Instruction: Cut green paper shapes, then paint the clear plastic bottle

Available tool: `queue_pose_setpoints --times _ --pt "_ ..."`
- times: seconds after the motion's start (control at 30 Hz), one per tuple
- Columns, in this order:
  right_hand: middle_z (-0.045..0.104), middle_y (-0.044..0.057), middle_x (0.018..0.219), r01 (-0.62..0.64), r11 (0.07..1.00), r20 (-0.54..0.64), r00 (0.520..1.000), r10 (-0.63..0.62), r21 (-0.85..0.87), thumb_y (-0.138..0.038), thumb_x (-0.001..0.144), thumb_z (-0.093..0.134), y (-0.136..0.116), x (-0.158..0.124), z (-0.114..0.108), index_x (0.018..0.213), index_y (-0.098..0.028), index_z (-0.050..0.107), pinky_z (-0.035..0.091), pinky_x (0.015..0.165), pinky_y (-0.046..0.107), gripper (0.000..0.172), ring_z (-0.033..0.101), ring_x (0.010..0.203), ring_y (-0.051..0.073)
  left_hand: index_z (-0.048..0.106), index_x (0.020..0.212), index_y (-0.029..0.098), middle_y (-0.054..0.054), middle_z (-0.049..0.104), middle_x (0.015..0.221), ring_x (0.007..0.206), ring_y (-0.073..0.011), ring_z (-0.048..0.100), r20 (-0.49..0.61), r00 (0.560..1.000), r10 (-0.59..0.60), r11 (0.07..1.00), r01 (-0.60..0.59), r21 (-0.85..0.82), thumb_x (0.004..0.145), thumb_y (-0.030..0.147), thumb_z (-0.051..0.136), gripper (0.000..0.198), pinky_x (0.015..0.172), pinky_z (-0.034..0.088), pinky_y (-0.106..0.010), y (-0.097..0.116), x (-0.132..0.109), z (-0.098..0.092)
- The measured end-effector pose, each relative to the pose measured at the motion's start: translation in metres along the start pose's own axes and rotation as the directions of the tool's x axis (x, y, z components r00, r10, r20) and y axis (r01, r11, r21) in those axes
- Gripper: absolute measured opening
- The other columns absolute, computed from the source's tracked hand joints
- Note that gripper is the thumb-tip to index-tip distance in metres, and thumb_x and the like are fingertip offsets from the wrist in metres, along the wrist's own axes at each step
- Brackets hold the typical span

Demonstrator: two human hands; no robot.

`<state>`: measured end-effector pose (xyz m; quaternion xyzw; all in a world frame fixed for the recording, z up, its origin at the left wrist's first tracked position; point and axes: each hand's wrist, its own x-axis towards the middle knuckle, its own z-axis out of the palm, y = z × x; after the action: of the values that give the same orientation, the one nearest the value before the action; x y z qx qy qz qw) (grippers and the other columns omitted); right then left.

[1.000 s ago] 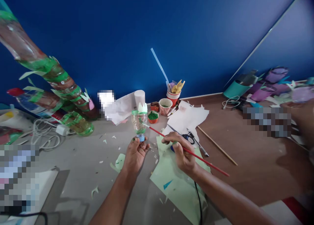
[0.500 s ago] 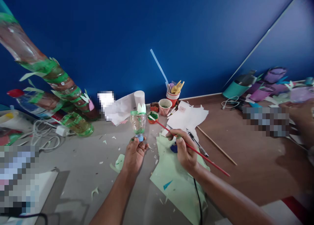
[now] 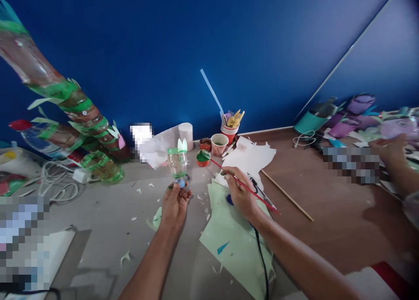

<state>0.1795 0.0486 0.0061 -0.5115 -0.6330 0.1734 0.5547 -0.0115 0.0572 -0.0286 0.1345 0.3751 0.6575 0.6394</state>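
Held by its blue cap, a cut-off clear bottle top [image 3: 177, 165] stands upside down in my left hand [image 3: 176, 200]. Its rim and neck carry green paint, and a pale green paper piece sticks up from the rim. My right hand [image 3: 240, 188] is closed on a thin red paintbrush [image 3: 250, 191], which slants up and left. The brush's far end reaches the small cup of green paint [image 3: 203, 157]; its bristles are hard to make out there. Under my right hand lie light green paper sheets [image 3: 234, 247].
Behind the paint stand a white paper cup [image 3: 219, 143] and a red cup of tools [image 3: 229, 132]. A wooden stick [image 3: 288, 196] lies to the right. Painted bottle tubes [image 3: 81, 105] lean at left. Another person's hand [image 3: 394, 153] is at far right.
My right hand has moved slightly up, taking the brush's far end down to the paint cup. My left hand and the bottle top have shifted a little left.
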Motion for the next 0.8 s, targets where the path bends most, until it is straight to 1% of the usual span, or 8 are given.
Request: queue_pose_setpoints --times 0.1,0.23,0.4,0.47,0.53,0.63,0.7,0.8 --pt "0.068 0.006 0.091 -0.039 0.999 0.0 0.999 0.039 -0.02 -0.023 0.09 0.047 0.008 0.003 0.001 0.1 -0.018 0.062 0.049 0.076 0.032 0.019 0.062 0.082 0.019 0.06 0.068 0.018 0.002 0.068 0.069 0.048 -0.0052 0.048 -0.004 1.0 0.013 1.0 -0.013 -0.007 0.058 0.033 0.086 0.032 0.064 0.053 -0.029 0.001 0.001 0.001" --pt "0.069 0.007 0.089 -0.086 0.996 -0.021 0.996 0.086 -0.038 -0.025 0.089 0.047 0.011 0.007 -0.003 0.097 -0.017 0.063 0.05 0.075 0.034 0.019 0.063 0.081 0.02 0.059 0.069 0.018 0.004 0.064 0.065 0.047 -0.0056 0.049 0.003 1.0 0.029 1.0 -0.029 -0.004 0.059 0.034 0.085 0.033 0.063 0.053 -0.029 0.0 0.002 -0.001" --pt "0.069 0.006 0.088 -0.092 0.996 -0.035 0.995 0.092 -0.017 -0.025 0.089 0.048 0.011 0.024 -0.01 0.097 -0.018 0.063 0.051 0.074 0.035 0.019 0.063 0.08 0.019 0.058 0.07 0.018 0.004 0.065 0.066 0.048 -0.0058 0.051 0.001 0.999 0.039 0.999 -0.039 0.005 0.06 0.036 0.084 0.033 0.065 0.053 -0.029 -0.001 0.003 -0.002" --pt "0.069 0.007 0.09 -0.064 0.998 -0.02 0.998 0.064 -0.02 -0.025 0.088 0.048 0.008 0.04 -0.013 0.1 -0.018 0.062 0.051 0.074 0.035 0.02 0.064 0.081 0.02 0.058 0.071 0.018 0.004 0.065 0.067 0.048 -0.0056 0.05 0.024 0.999 0.039 0.999 -0.039 0.016 0.062 0.037 0.083 0.033 0.065 0.053 -0.028 0.0 0.003 -0.002" --pt "0.069 0.007 0.089 -0.018 0.997 0.001 1.0 0.018 -0.08 -0.026 0.087 0.05 0.005 0.062 -0.016 0.099 -0.018 0.063 0.05 0.075 0.035 0.02 0.063 0.08 0.02 0.058 0.072 0.018 0.004 0.064 0.066 0.049 -0.0055 0.05 0.046 0.998 0.035 0.999 -0.036 0.032 0.063 0.037 0.082 0.032 0.067 0.054 -0.028 0.001 0.003 -0.002" --pt "0.07 0.007 0.083 0.027 0.986 -0.007 1.0 -0.029 -0.166 -0.027 0.085 0.048 0.002 0.099 -0.023 0.088 -0.018 0.066 0.049 0.072 0.034 0.02 0.063 0.076 0.02 0.058 0.072 0.018 0.004 0.063 0.064 0.05 -0.0057 0.05 0.041 0.999 0.035 0.998 -0.037 0.056 0.064 0.037 0.081 0.031 0.069 0.054 -0.029 0.001 0.003 -0.003" --pt "0.071 0.007 0.083 0.017 0.972 0.017 1.0 -0.013 -0.235 -0.027 0.084 0.048 0.004 0.121 -0.03 0.085 -0.018 0.067 0.049 0.07 0.033 0.021 0.063 0.074 0.02 0.058 0.073 0.018 0.004 0.063 0.065 0.05 -0.0057 0.05 0.033 0.999 0.039 0.997 -0.041 0.063 0.063 0.037 0.081 0.032 0.069 0.053 -0.029 0.0 0.003 -0.003" --pt "0.072 0.009 0.087 -0.022 0.923 0.053 0.998 0.045 -0.385 -0.025 0.082 0.049 0.017 0.145 -0.036 0.086 -0.017 0.069 0.048 0.076 0.034 0.022 0.064 0.082 0.023 0.057 0.073 0.018 0.003 0.065 0.069 0.05 -0.0055 0.05 0.036 0.999 0.037 0.996 -0.04 0.076 0.063 0.038 0.081 0.033 0.07 0.053 -0.03 -0.001 0.002 -0.003"
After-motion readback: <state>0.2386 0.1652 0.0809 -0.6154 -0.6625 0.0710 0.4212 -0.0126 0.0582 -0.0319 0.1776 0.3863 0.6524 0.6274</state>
